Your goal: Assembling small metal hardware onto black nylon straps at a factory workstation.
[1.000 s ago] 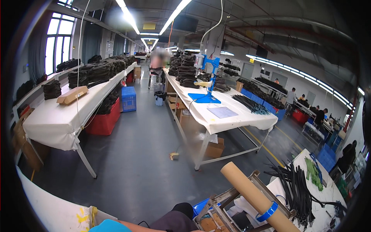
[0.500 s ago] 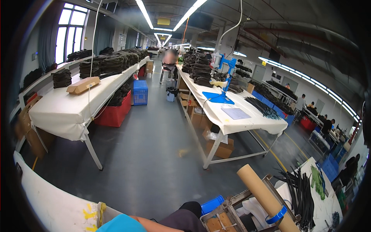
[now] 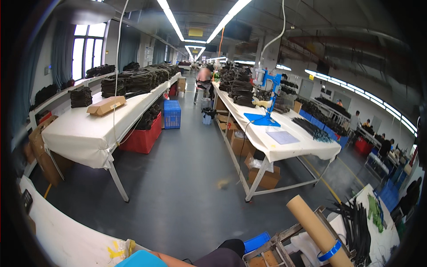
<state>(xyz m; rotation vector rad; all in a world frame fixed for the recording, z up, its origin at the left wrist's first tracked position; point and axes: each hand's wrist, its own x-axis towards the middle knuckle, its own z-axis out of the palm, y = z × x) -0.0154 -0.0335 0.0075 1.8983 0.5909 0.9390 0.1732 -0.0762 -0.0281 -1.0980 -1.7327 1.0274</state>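
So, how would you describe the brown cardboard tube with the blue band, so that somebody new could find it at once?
Start at the long white table on the right of the aisle, then look down to the lower right corner of the view. There the cardboard tube leans at a slant above a metal frame, beside a bundle of black strips. It is the only round brown tube, and a blue band circles it.

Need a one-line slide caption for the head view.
Workshop aisle between two long white tables, cardboard tube at lower right; hands out of view.

The hall is brightly lit by long white fluorescent ceiling strips (image 3: 171, 20); beneath them straight edges are bent, and the rim is darkly vignetted.
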